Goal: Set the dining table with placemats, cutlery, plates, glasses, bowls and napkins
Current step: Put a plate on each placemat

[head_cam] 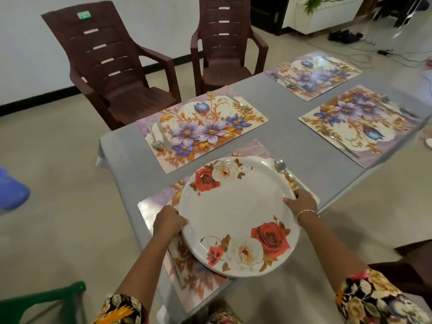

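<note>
Both hands, left hand (168,221) and right hand (301,202), grip opposite rims of stacked plates (238,216) overhanging the near placemat (154,213).

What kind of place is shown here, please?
Probably a home dining area: a table laid with floral placemats, plastic armchairs drawn up to it, and both hands holding a stack of rose-patterned plates.

A pale beige floor (70,174) fills the left and right of the frame, meeting a white wall (28,54) with a dark skirting strip at upper left. Two brown plastic armchairs stand at the top: one (112,66) at upper left, the other (224,43) at top centre. A green chair (46,300) shows at lower left. Dark cables (383,54) trail across the floor at upper right, below a white cabinet (327,15).
</note>
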Tool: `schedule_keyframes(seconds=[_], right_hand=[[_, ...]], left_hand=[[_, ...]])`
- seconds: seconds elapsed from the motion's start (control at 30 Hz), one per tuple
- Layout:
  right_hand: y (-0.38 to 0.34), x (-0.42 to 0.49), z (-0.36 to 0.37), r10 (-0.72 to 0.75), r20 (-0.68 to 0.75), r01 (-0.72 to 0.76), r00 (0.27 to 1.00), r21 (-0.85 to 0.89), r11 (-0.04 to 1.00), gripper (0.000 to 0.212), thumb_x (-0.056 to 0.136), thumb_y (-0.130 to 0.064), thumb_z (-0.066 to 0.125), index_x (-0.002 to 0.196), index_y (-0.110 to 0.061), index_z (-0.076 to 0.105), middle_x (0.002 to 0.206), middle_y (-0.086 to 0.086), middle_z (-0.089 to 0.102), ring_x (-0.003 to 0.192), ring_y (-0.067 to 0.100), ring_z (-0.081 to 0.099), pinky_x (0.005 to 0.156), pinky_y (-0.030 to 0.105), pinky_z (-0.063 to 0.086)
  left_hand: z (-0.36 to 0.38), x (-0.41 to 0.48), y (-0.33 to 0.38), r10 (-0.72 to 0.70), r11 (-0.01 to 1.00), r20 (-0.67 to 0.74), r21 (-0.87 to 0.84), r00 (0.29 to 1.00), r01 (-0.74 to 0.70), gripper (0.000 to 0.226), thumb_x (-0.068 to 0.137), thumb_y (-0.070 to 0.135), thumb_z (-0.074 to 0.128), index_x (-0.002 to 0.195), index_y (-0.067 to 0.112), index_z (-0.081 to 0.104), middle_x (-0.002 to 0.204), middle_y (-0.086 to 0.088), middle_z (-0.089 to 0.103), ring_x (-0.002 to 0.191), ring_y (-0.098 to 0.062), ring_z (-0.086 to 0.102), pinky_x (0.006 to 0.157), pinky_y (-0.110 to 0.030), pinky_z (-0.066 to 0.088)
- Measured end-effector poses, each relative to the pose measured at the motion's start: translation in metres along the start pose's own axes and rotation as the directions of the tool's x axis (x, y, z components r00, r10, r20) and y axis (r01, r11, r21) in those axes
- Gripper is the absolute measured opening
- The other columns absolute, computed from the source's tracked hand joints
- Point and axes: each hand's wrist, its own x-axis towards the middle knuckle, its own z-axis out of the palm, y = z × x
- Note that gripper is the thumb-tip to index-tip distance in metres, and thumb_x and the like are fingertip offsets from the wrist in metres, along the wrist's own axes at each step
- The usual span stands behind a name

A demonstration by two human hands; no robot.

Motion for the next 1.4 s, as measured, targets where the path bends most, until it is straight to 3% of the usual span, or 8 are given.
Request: schedule_keyframes(seconds=[0.1,0.3,0.57,0.73,0.87,1.1,1.23,1.4], right_hand=[[-0.001,-0.002,-0.001,-0.019,-0.101,0.021,0.995,0.017,1.000,0.023,0.082,-0.009,0.063,0.103,-0.002,0.062,0.101,0.015,0.065,0.088,0.030,0.056,0.077,0.032,0.042],[-0.003,-0.002,-0.003,0.020,-0.166,-0.012,0.986,0.047,0.999,0.017,0.079,-0.004,0.063,0.096,-0.002,0.066,0.097,0.017,0.066,0.090,0.033,0.059,0.072,0.029,0.040],[-0.007,0.001,-0.018,0.116,-0.104,-0.096,0.988,0.174,0.980,0.016,0.081,-0.004,0.063,0.097,-0.002,0.065,0.098,0.016,0.066,0.095,0.033,0.059,0.077,0.032,0.043],[-0.006,0.007,-0.025,0.001,0.039,-0.005,0.999,0.087,0.996,0.016,0.089,-0.010,0.052,0.103,-0.004,0.057,0.092,0.010,0.055,0.081,0.024,0.049,0.070,0.026,0.035],[0.008,0.025,-0.025,-0.052,0.099,0.018,0.994,0.317,0.948,0.011,0.084,-0.006,0.056,0.094,-0.007,0.054,0.089,0.010,0.055,0.080,0.025,0.053,0.067,0.029,0.042],[0.037,0.063,-0.075,-0.129,0.204,0.010,0.970,0.499,0.866,0.009,0.084,-0.002,0.055,0.092,-0.005,0.055,0.090,0.013,0.057,0.078,0.027,0.053,0.062,0.027,0.043],[0.067,0.094,-0.132,-0.131,0.177,0.015,0.976,0.541,0.841,0.004,0.086,-0.007,0.057,0.085,-0.010,0.056,0.090,0.014,0.058,0.078,0.027,0.054,0.056,0.025,0.042],[0.115,0.141,-0.210,-0.068,0.125,-0.015,0.990,0.564,0.826,0.009,0.086,-0.005,0.058,0.077,-0.009,0.060,0.080,0.016,0.062,0.064,0.025,0.055,0.057,0.030,0.046]], left_hand=[[-0.002,0.001,0.008,0.082,0.988,-0.121,0.140,0.989,-0.065,0.008,0.082,0.006,0.062,0.087,0.000,0.063,0.087,-0.016,0.066,0.085,-0.034,0.063,0.066,-0.030,0.046],[-0.002,0.014,0.011,0.073,0.986,-0.152,0.160,0.986,-0.048,0.011,0.079,0.006,0.063,0.086,-0.002,0.066,0.085,-0.021,0.067,0.079,-0.036,0.065,0.074,-0.042,0.057],[0.000,0.005,0.021,0.007,0.985,-0.089,-0.169,0.996,-0.022,0.019,0.082,0.003,0.063,0.064,0.002,0.057,0.061,-0.012,0.053,0.059,-0.028,0.052,0.064,-0.036,0.049],[0.004,-0.005,0.033,0.052,0.992,-0.316,-0.093,0.947,-0.086,0.008,0.085,0.011,0.059,0.092,0.009,0.063,0.089,-0.006,0.058,0.090,-0.032,0.058,0.076,-0.033,0.042],[0.012,-0.020,0.021,-0.003,1.000,-0.326,0.011,0.946,0.007,0.016,0.085,0.011,0.063,0.096,0.002,0.069,0.097,-0.018,0.067,0.093,-0.036,0.059,0.072,-0.032,0.040],[0.042,-0.066,0.066,-0.089,0.937,-0.399,-0.344,0.912,-0.060,0.016,0.082,0.007,0.069,0.096,0.000,0.069,0.095,-0.021,0.067,0.088,-0.038,0.061,0.083,-0.043,0.051],[0.082,-0.089,0.118,-0.019,0.899,-0.346,-0.416,0.938,-0.135,0.013,0.082,0.000,0.065,0.072,0.007,0.061,0.084,-0.018,0.064,0.077,-0.031,0.060,0.075,-0.042,0.053],[0.153,-0.102,0.190,0.050,0.849,-0.218,-0.505,0.975,-0.157,0.008,0.083,-0.007,0.061,0.080,0.001,0.060,0.077,-0.013,0.061,0.070,-0.029,0.057,0.059,-0.029,0.047]])
